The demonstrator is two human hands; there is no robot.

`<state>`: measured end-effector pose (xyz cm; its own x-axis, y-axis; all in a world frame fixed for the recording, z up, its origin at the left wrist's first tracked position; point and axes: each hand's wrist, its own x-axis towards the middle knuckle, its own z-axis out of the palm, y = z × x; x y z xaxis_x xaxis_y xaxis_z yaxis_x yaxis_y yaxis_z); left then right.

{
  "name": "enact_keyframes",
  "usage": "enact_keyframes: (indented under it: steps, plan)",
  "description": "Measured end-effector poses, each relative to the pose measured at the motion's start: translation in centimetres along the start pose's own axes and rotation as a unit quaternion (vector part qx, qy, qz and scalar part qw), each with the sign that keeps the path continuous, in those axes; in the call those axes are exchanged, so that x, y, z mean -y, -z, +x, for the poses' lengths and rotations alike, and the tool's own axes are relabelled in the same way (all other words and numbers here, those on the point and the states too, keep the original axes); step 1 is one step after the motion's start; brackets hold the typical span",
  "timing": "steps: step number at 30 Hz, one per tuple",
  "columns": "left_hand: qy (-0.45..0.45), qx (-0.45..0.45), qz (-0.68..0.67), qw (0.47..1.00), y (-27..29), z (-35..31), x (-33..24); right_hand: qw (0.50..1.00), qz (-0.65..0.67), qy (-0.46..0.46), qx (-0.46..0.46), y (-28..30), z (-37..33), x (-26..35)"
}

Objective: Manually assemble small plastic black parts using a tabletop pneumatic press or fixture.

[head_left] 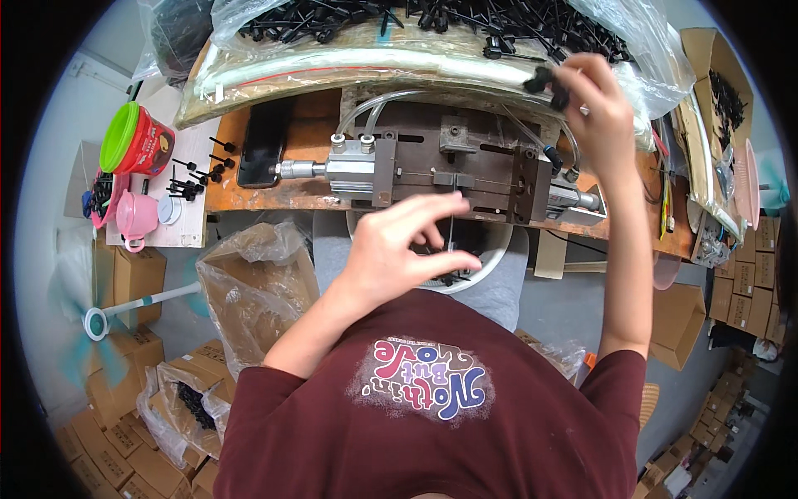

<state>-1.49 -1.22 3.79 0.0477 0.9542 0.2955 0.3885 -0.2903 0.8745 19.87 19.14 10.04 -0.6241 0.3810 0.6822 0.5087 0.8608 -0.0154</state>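
My left hand (399, 249) is at the front edge of a metal clamping fixture (416, 175), its thumb and forefinger spread apart. A thin metal rod (452, 231) shows in the gap between those fingers; I see no grip on it. At the back right my right hand (594, 104) is raised, with its fingertips closed on a small black plastic part (540, 81), slightly blurred. That hand is beside a large pile of black stemmed plastic parts (449, 17) in clear plastic. Below the fixture, a white round tub (499, 249) is partly hidden by my left hand.
Pneumatic cylinders (349, 172) with clear hoses flank the fixture. On the left are a dark phone (262, 145), several loose black parts (195, 179), a red and green bucket (141, 141) and a pink cup (135, 214). Lined cartons (249, 291) and a fan (96, 323) stand lower left.
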Motion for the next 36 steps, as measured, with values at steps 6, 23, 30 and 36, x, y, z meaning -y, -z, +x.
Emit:
enact_keyframes:
  steps: [6,23,30,36]
  plan:
    - [0.032,-0.068,-0.210,0.975,-0.2,2.1,-0.7,0.991,0.020,0.133,-0.024,-1.4,-3.5,7.8]
    - [-0.157,-0.039,0.343,0.925,-3.6,-0.5,3.7,0.988,0.137,-0.056,-0.051,-1.6,-8.0,9.8]
    - [-0.146,-0.013,0.339,0.930,-3.2,0.1,3.7,0.989,0.125,-0.049,-0.054,-0.4,-8.4,9.8]
    - [0.004,0.005,-0.105,0.994,-1.4,-0.1,0.4,0.996,0.057,0.063,-0.027,-0.7,-8.6,10.3]
